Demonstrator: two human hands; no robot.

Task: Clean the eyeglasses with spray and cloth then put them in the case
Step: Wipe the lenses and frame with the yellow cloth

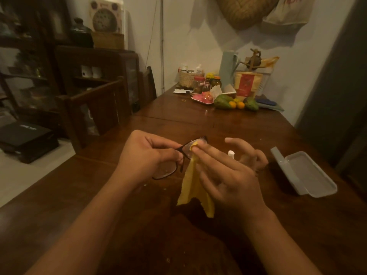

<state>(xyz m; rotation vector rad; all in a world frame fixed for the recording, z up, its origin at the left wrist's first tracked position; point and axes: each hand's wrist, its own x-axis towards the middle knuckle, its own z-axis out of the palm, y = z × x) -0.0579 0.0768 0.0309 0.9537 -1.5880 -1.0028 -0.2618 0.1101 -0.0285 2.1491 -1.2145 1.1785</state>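
Dark-framed eyeglasses (185, 146) are held above the wooden table (178, 120), gripped at the bridge by my left hand (147, 155). My right hand (224, 175) pinches a yellow cloth (193, 189) against the far lens, and the rest of the cloth hangs down below my fingers. The white top of a small spray bottle (231, 153) shows just behind my right hand; its body is hidden. A pale grey glasses case (309, 175) lies open on the table to the right, with nothing inside it.
At the table's far end stand jars, a basket, a pale jug (228, 68), a red-and-yellow packet, a pink plate and green and orange fruit (234, 103). Dark wooden chairs (95, 108) and cabinets line the left side. A grey door stands on the right.
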